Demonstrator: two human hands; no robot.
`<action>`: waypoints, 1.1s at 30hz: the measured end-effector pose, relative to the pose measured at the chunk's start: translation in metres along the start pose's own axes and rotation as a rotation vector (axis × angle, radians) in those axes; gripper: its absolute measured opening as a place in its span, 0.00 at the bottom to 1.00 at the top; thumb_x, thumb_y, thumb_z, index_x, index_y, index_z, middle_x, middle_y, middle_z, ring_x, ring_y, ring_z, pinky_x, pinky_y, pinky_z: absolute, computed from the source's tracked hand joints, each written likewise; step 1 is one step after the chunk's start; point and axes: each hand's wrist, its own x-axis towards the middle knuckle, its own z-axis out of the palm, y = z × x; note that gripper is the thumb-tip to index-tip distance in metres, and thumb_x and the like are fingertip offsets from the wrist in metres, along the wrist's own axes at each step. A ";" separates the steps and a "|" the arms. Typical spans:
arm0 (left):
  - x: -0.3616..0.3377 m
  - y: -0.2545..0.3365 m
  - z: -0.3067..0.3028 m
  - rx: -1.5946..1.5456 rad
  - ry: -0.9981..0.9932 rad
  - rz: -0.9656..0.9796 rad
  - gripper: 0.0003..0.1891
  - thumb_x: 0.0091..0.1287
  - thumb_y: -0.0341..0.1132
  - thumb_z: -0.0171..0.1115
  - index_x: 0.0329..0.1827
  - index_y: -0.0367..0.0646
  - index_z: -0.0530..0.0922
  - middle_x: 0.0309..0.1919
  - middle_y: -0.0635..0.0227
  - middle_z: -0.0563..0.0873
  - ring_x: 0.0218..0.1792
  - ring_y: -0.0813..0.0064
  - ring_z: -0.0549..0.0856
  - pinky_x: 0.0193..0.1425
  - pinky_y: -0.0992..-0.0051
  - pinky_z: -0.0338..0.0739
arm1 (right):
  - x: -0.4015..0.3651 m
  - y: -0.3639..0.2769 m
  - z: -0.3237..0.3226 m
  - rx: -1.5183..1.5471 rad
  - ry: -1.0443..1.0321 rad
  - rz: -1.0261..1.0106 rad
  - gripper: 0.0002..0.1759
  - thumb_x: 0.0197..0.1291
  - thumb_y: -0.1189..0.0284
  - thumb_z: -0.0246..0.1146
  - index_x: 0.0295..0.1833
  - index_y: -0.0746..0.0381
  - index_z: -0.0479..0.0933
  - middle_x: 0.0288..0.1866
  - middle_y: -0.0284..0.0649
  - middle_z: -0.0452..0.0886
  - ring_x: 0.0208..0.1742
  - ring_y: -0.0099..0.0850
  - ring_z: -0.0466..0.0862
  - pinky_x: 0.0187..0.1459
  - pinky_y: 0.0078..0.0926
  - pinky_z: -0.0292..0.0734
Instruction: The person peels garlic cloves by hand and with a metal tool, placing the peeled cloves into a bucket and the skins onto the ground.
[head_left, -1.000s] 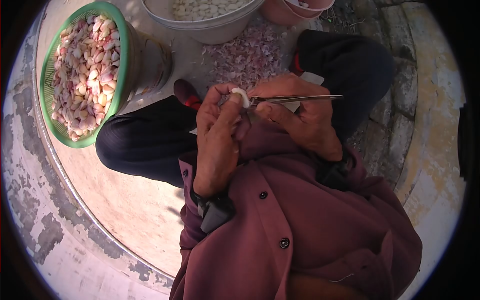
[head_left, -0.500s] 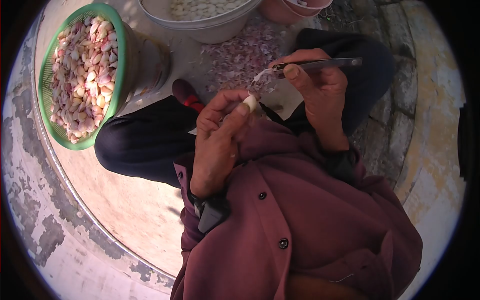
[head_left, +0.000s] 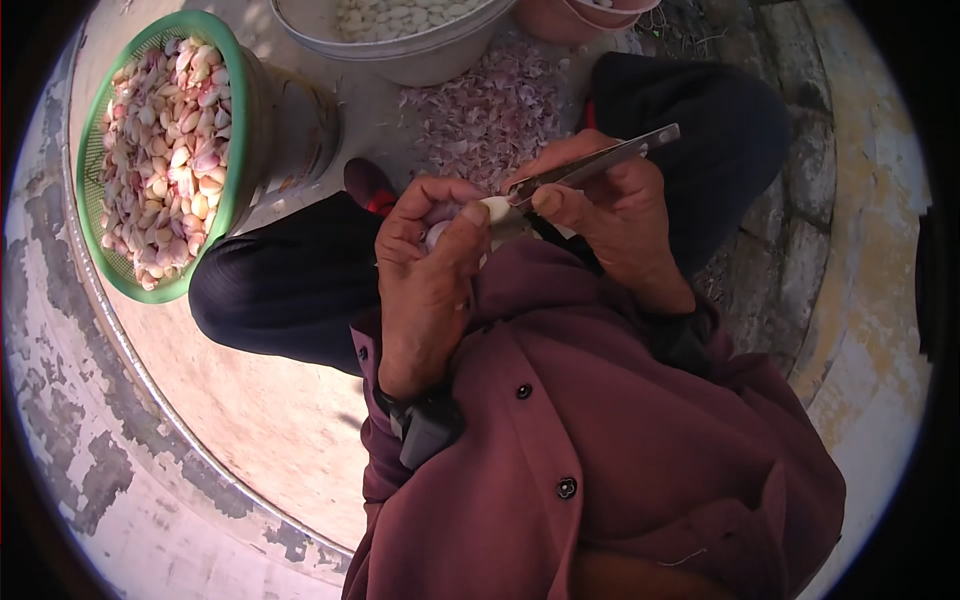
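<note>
A pale garlic clove (head_left: 496,209) is pinched between the thumb and fingers of my left hand (head_left: 428,270), with more cloves, partly hidden, against its curled fingers. My right hand (head_left: 620,215) is closed around a small knife (head_left: 600,160). The knife's tip end meets the right side of the clove, and its other end points up and right. Both hands are close together above my lap. Beyond them, purplish garlic skins (head_left: 495,105) lie scattered on the ground.
At the left, a green basket (head_left: 238,130) of unpeeled cloves rests on a bucket (head_left: 300,125). A pale basin (head_left: 420,65) holding white cloves is at the top, beside a pink basin (head_left: 560,22). A stone edge (head_left: 800,210) runs along the right.
My right hand has moved left and down, bringing the knife from apart to against the clove. The strip of skin at the knife no longer shows. My left hand has shifted slightly left.
</note>
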 end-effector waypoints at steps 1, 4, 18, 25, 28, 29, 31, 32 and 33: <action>0.000 0.000 0.001 0.000 0.001 -0.001 0.03 0.70 0.28 0.60 0.43 0.40 0.77 0.29 0.78 0.81 0.24 0.94 0.70 0.28 0.90 0.61 | -0.001 0.001 0.001 0.001 0.000 0.001 0.10 0.63 0.74 0.67 0.47 0.67 0.77 0.41 0.42 0.85 0.42 0.23 0.83 0.44 0.20 0.78; -0.001 -0.001 0.002 0.005 0.009 0.005 0.03 0.70 0.29 0.61 0.43 0.40 0.77 0.29 0.77 0.81 0.25 0.93 0.71 0.29 0.90 0.62 | -0.001 0.002 0.003 0.150 -0.001 0.035 0.09 0.64 0.74 0.67 0.45 0.66 0.77 0.40 0.42 0.85 0.41 0.23 0.83 0.44 0.20 0.78; 0.006 -0.017 0.000 -0.183 -0.025 0.054 0.04 0.71 0.31 0.62 0.43 0.40 0.78 0.33 0.71 0.84 0.25 0.92 0.71 0.28 0.89 0.62 | -0.004 0.012 0.003 0.476 0.099 0.278 0.11 0.67 0.69 0.64 0.49 0.64 0.75 0.43 0.42 0.84 0.41 0.26 0.85 0.45 0.23 0.83; 0.007 -0.024 0.002 0.088 0.139 0.161 0.07 0.72 0.33 0.61 0.45 0.39 0.79 0.21 0.79 0.75 0.19 0.93 0.61 0.22 0.86 0.53 | -0.002 0.015 0.014 0.276 0.159 0.161 0.10 0.66 0.72 0.65 0.48 0.65 0.76 0.43 0.42 0.85 0.42 0.26 0.85 0.47 0.23 0.82; 0.008 -0.020 0.004 0.107 0.193 0.107 0.09 0.72 0.36 0.62 0.46 0.39 0.81 0.26 0.81 0.78 0.25 0.94 0.65 0.27 0.88 0.58 | -0.002 0.018 0.015 0.213 0.203 0.119 0.10 0.65 0.72 0.65 0.47 0.66 0.77 0.43 0.42 0.85 0.43 0.25 0.85 0.48 0.22 0.81; 0.008 -0.022 0.002 0.126 0.170 0.119 0.10 0.72 0.36 0.61 0.47 0.39 0.81 0.25 0.82 0.77 0.25 0.94 0.65 0.27 0.88 0.57 | -0.001 0.018 0.015 0.182 0.172 0.069 0.10 0.65 0.72 0.66 0.46 0.66 0.77 0.43 0.42 0.85 0.43 0.25 0.85 0.48 0.22 0.81; 0.009 -0.026 0.000 0.145 0.146 0.126 0.10 0.73 0.37 0.61 0.47 0.39 0.82 0.24 0.82 0.75 0.25 0.94 0.65 0.27 0.88 0.57 | -0.001 0.019 0.015 0.150 0.145 0.022 0.10 0.64 0.72 0.66 0.46 0.66 0.77 0.43 0.42 0.85 0.43 0.25 0.85 0.49 0.21 0.80; 0.010 -0.026 0.000 0.149 0.143 0.131 0.11 0.73 0.36 0.60 0.49 0.37 0.81 0.22 0.82 0.73 0.22 0.93 0.63 0.25 0.87 0.55 | -0.001 0.018 0.017 0.189 0.140 0.001 0.09 0.64 0.74 0.66 0.46 0.67 0.78 0.42 0.40 0.85 0.43 0.23 0.84 0.47 0.19 0.79; 0.011 -0.026 -0.001 0.153 0.141 0.136 0.12 0.73 0.36 0.59 0.51 0.35 0.81 0.20 0.82 0.71 0.20 0.93 0.62 0.22 0.87 0.53 | 0.000 0.018 0.019 0.228 0.135 -0.021 0.09 0.64 0.75 0.66 0.47 0.67 0.79 0.41 0.38 0.85 0.43 0.22 0.84 0.46 0.18 0.78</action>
